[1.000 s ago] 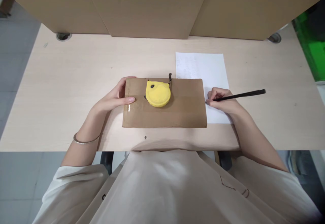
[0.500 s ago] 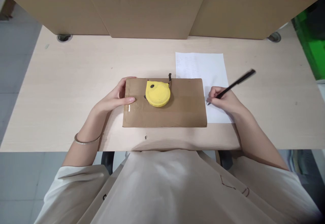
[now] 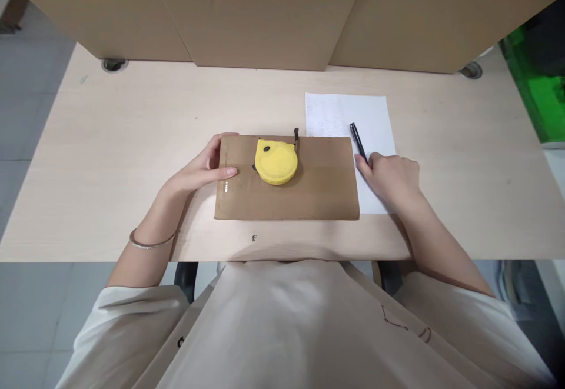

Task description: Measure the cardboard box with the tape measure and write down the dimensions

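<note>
A brown cardboard box (image 3: 326, 186) lies flat near the front of the table. My left hand (image 3: 203, 165) grips its left end, thumb on top and fingers behind the edge. On top of the box rests what looks like a yellow tape measure (image 3: 277, 164), a dark tab sticking out past the far edge. Right of the box, my right hand (image 3: 392, 177) is closed around a black pen (image 3: 357, 139), whose upper part points away from me. The pen's lower end is hidden by the hand. Beneath that hand lies a white sheet of paper (image 3: 373, 118), partly covered by the box.
Tall cardboard panels (image 3: 265, 18) stand along the back of the light wooden table (image 3: 145, 100). Round cable holes (image 3: 115, 65) sit at its back corners. Something green (image 3: 542, 100) is beyond the right edge.
My right hand has turned over from a writing grip; the pen has swung from pointing up and right to pointing away and slightly left. My left hand and the box stay put.
</note>
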`<state>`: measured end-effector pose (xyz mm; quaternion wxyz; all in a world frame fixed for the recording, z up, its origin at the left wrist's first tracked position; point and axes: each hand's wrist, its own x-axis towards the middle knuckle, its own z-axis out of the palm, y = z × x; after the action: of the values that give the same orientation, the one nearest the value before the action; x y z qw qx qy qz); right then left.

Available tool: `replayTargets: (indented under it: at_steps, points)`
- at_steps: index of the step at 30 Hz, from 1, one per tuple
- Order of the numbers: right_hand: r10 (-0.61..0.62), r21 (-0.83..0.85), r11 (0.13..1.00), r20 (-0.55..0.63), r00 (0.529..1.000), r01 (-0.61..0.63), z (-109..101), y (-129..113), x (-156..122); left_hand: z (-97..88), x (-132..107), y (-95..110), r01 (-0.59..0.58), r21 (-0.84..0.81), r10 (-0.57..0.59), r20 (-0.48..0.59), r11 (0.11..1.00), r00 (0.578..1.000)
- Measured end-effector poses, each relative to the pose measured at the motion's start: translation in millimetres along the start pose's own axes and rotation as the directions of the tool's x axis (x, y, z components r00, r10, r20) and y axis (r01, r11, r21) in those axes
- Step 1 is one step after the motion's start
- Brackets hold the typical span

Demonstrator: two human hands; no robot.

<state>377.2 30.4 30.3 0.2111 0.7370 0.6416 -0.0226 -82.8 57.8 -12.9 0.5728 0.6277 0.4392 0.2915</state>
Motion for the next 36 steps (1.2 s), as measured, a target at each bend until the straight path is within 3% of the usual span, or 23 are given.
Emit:
replayTargets:
  at_steps: [5, 12, 16, 18, 19, 21, 24, 26, 28, 30, 32, 34, 36]
  points:
    - [-0.021, 0.019, 1.000, -0.031, 0.999, 0.022, 6.7, 5.9, 0.5, 4.0, -0.8, 4.2, -0.013, -0.041, 0.013, 0.001, 0.999, 1.000]
    - [-0.065, 0.215, 0.972, -0.123, 0.990, 0.091, 16.4, 19.1, 9.7, 5.0, 0.2, 8.1, -0.033, -0.040, 0.033, -0.002, 0.999, 0.999]
    - [-0.007, 0.315, 0.948, -0.121, 0.993, 0.045, -0.4, 22.0, 6.5, 4.4, -1.0, 7.9, -0.026, -0.033, 0.025, -0.013, 0.999, 1.000]
    - [0.034, 0.429, 0.901, -0.210, 0.977, 0.060, -16.8, 21.6, -0.4, 4.8, -2.2, 8.5, -0.014, -0.033, 0.014, -0.018, 0.999, 1.000]
    - [0.017, 0.489, 0.863, -0.279, 0.960, 0.127, -26.2, 19.5, -4.9, 5.0, -2.6, 8.8, -0.011, -0.034, 0.010, -0.019, 0.999, 1.000]
    - [-0.138, 0.539, 0.751, -0.436, 0.889, 0.381, -45.6, 8.6, -14.4, 5.2, -2.7, 8.9, -0.005, -0.035, 0.004, -0.019, 0.999, 1.000]
    - [-0.472, 0.406, 0.517, -0.599, 0.647, 0.753, -69.4, -27.1, -22.6, 5.0, -0.8, 7.6, -0.005, -0.037, 0.005, -0.012, 0.999, 1.000]
    - [-0.597, 0.306, 0.432, -0.608, 0.524, 0.848, -77.5, -58.7, -20.9, 4.5, 1.0, 6.2, -0.021, -0.035, 0.020, -0.017, 0.999, 1.000]
    - [-0.673, 0.260, 0.397, -0.570, 0.472, 0.880, -78.8, -86.9, -14.5, 4.2, 2.4, 5.3, -0.039, -0.029, 0.038, -0.025, 0.999, 0.999]
    - [-0.699, 0.275, 0.377, -0.542, 0.466, 0.884, -75.1, -103.0, -6.3, 4.9, 2.9, 5.3, -0.044, -0.022, 0.044, -0.027, 0.999, 0.999]
    - [-0.656, 0.375, 0.340, -0.562, 0.504, 0.862, -69.2, -101.2, 0.6, 8.1, 3.1, 5.5, -0.028, -0.017, 0.027, -0.030, 0.999, 0.999]
    - [-0.531, 0.578, 0.234, -0.598, 0.601, 0.782, -64.1, -80.5, 4.0, 13.8, 3.6, 3.8, 0.005, -0.047, -0.008, -0.061, 0.999, 0.998]
    - [-0.377, 0.766, 0.060, -0.576, 0.725, 0.640, -62.8, -45.5, 2.6, 20.5, 4.9, -1.4, 0.016, -0.119, -0.034, -0.151, 0.993, 0.988]
